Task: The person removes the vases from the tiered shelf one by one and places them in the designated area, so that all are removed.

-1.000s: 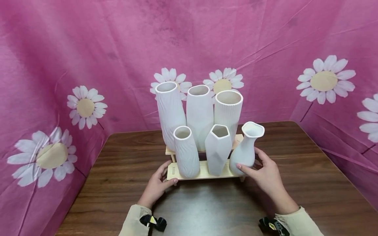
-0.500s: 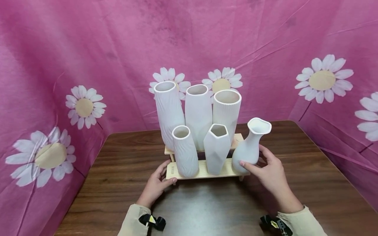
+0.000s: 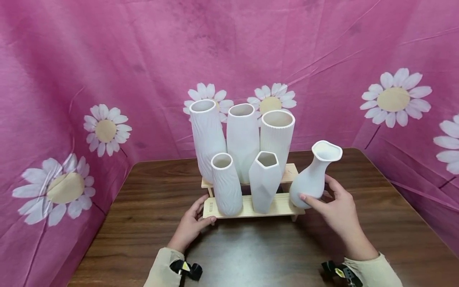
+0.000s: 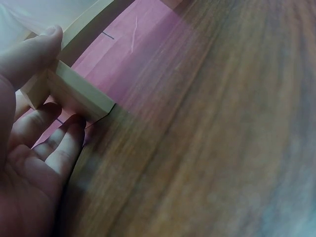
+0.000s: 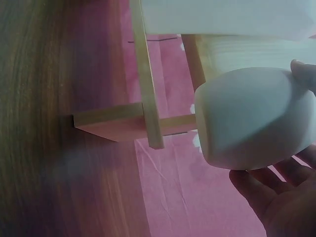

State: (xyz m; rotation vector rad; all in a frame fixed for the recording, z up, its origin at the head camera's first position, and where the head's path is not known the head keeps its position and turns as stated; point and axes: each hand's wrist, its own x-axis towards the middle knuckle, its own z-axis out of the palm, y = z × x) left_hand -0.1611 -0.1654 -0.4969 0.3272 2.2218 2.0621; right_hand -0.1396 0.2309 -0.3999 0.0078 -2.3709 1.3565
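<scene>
My right hand grips a white vase with a narrow neck and flared wavy rim, thumb in front and fingers behind. Tilted to the right, the vase overlaps the right end of the stand's lower step. In the right wrist view its flat base shows apart from the wooden stand. At the other end, my left hand holds the left edge of the pale two-step wooden stand. Its thumb lies over the front edge and the fingers curl beneath, near the stand's leg.
A slim textured vase and a faceted vase stand on the lower step. Three taller white vases, including a ribbed one, line the upper step. Pink daisy-printed cloth surrounds the brown wooden table.
My right hand has lifted the flared vase off the lower step and moved it right and slightly up, tilting it more. The left hand stays on the stand.
</scene>
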